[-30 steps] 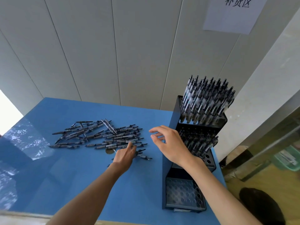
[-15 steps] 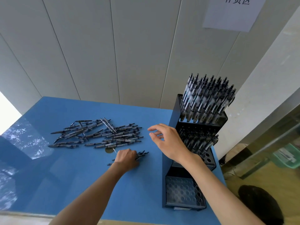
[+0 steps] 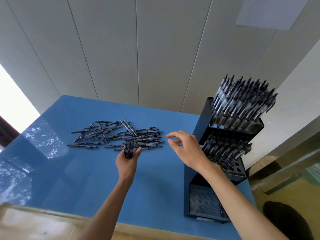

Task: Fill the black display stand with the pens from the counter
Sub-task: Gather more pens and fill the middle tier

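A heap of dark pens (image 3: 119, 135) lies scattered on the blue counter (image 3: 86, 170). My left hand (image 3: 127, 161) grips a bundle of several pens (image 3: 129, 149), held upright just in front of the heap. The black display stand (image 3: 200, 129) rises in three tiers at the right. Its top tier is packed with pens (image 3: 242, 104), the middle tier (image 3: 225, 149) is mostly filled with some holes free at the front, and the bottom tier (image 3: 206, 203) holds none. My right hand (image 3: 188, 149) hovers between heap and stand, fingers loosely spread, holding nothing.
A pale panelled wall (image 3: 138, 58) backs the counter, with a paper sign (image 3: 270, 13) at the upper right. The counter's front edge (image 3: 155, 232) is near me. To the right, past the stand, the floor drops away with a dark round object (image 3: 284, 219).
My left hand closed on several pens at the heap's near edge and lifted them upright as a bundle. My right hand stayed hovering beside the stand.
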